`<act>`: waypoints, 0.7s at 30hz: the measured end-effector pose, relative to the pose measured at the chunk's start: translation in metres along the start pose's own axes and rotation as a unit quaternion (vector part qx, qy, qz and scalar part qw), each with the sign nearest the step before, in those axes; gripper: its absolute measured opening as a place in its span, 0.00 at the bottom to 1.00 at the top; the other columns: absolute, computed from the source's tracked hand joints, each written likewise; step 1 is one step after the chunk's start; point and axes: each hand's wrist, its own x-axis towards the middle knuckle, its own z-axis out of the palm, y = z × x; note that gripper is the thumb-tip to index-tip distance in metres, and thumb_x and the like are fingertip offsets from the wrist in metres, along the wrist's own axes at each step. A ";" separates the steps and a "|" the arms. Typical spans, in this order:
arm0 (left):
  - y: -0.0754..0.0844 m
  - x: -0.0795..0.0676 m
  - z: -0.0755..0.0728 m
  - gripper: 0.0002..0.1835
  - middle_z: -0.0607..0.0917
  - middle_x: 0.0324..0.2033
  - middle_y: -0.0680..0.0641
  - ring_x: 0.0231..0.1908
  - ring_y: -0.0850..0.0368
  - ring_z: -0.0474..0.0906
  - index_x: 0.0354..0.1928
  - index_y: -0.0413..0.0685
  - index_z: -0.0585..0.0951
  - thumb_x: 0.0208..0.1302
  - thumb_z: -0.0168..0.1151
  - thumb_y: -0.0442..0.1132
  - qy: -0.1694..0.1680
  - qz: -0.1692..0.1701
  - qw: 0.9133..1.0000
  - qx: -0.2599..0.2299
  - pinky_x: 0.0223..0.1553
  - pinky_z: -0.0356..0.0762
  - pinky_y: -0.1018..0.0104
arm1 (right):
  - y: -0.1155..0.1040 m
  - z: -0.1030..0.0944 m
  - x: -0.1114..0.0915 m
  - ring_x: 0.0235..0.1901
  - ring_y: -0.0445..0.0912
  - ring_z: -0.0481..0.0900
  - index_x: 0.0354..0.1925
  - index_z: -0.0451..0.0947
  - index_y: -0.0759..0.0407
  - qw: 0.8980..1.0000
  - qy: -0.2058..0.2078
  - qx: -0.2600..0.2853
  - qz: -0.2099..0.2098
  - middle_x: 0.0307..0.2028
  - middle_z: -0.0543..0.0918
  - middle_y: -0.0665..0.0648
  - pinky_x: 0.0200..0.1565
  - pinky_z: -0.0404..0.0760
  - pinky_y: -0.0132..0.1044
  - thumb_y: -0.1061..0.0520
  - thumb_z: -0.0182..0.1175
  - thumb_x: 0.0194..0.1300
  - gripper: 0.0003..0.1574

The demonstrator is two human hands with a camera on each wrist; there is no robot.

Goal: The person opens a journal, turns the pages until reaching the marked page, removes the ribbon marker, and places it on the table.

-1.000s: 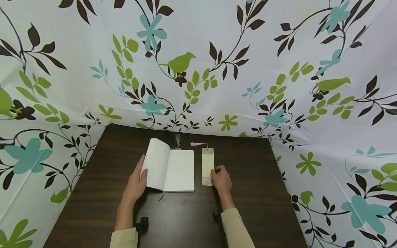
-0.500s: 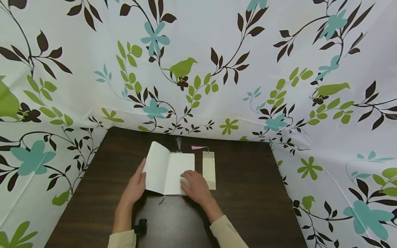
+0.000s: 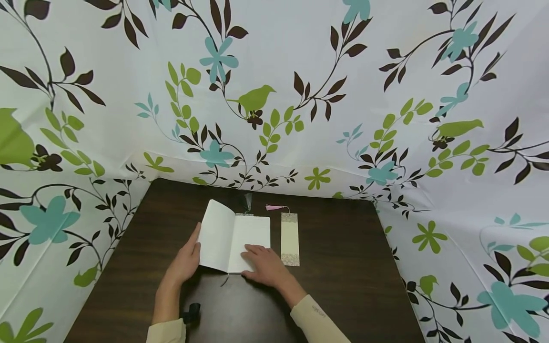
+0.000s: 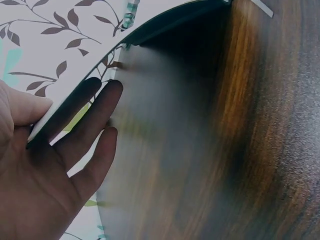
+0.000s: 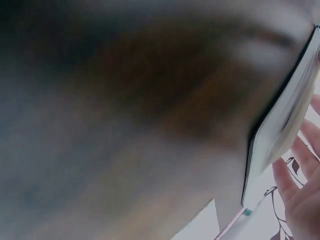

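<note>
An open notebook with white pages lies on the dark table. My left hand pinches the outer edge of its raised left side, thumb on the page face and fingers behind the dark cover. On the lower part of the right page rests my right hand, its fingers loosely bent and spread; the right wrist view shows this hand at the page-block edge. Just right of the notebook lies a cream bookmark with a pink tassel, untouched by either hand.
Behind the notebook, a grey-green tassel and the top of a patterned strip show past its top edge. A thin ribbon sticks out below the spine. White cloth with leaves and birds borders the brown table.
My right hand has let go of the cream bookmark and moved left onto the right page, then slightly lower along it. The left hand keeps holding the raised side.
</note>
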 end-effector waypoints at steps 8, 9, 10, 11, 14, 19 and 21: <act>0.001 -0.003 0.000 0.35 0.45 0.87 0.38 0.85 0.35 0.45 0.89 0.54 0.35 0.90 0.33 0.41 0.012 -0.005 1.000 -0.002 0.82 0.47 0.34 | 0.005 -0.006 0.000 0.78 0.47 0.70 0.77 0.74 0.43 0.999 -0.037 0.013 -0.019 0.80 0.70 0.47 0.73 0.75 0.50 0.36 0.60 0.78 0.35; 0.001 -0.003 0.000 0.35 0.45 0.87 0.38 0.85 0.35 0.46 0.89 0.55 0.35 0.90 0.33 0.41 0.012 -0.004 1.000 -0.002 0.82 0.47 0.33 | 0.006 -0.006 -0.001 0.78 0.47 0.71 0.76 0.75 0.43 0.999 -0.035 0.016 -0.022 0.80 0.71 0.47 0.74 0.75 0.49 0.36 0.60 0.79 0.34; 0.002 -0.003 0.000 0.35 0.45 0.87 0.38 0.85 0.35 0.46 0.89 0.55 0.35 0.90 0.33 0.41 0.012 -0.003 1.000 -0.003 0.82 0.48 0.33 | 0.007 -0.005 -0.002 0.78 0.47 0.71 0.75 0.77 0.43 0.999 -0.030 0.018 -0.028 0.79 0.72 0.47 0.74 0.75 0.48 0.37 0.59 0.80 0.31; 0.002 -0.003 0.000 0.35 0.45 0.87 0.38 0.85 0.35 0.46 0.89 0.55 0.35 0.90 0.33 0.41 0.012 -0.002 1.000 -0.004 0.82 0.48 0.33 | 0.009 -0.004 -0.003 0.77 0.46 0.72 0.73 0.79 0.43 0.999 -0.025 0.020 -0.035 0.78 0.74 0.47 0.73 0.75 0.47 0.38 0.58 0.81 0.29; 0.002 -0.003 0.001 0.35 0.46 0.87 0.38 0.85 0.34 0.47 0.89 0.56 0.36 0.90 0.34 0.41 0.012 0.002 1.000 -0.007 0.82 0.49 0.33 | 0.013 -0.003 -0.006 0.74 0.45 0.76 0.66 0.85 0.43 0.998 -0.006 0.020 -0.057 0.75 0.78 0.47 0.71 0.78 0.43 0.41 0.59 0.82 0.23; 0.003 -0.003 0.000 0.35 0.45 0.87 0.38 0.85 0.34 0.46 0.89 0.56 0.36 0.90 0.34 0.41 0.012 0.002 1.000 -0.011 0.82 0.48 0.33 | 0.017 -0.004 -0.011 0.73 0.45 0.77 0.66 0.85 0.42 0.997 -0.013 0.037 -0.065 0.75 0.78 0.46 0.68 0.81 0.47 0.42 0.60 0.81 0.22; 0.004 -0.004 0.000 0.35 0.46 0.87 0.38 0.85 0.35 0.46 0.89 0.55 0.36 0.90 0.34 0.41 0.012 0.001 1.000 -0.012 0.82 0.47 0.33 | 0.018 -0.004 -0.011 0.73 0.46 0.76 0.67 0.84 0.41 0.997 -0.022 0.047 -0.059 0.76 0.77 0.46 0.68 0.81 0.50 0.42 0.60 0.81 0.22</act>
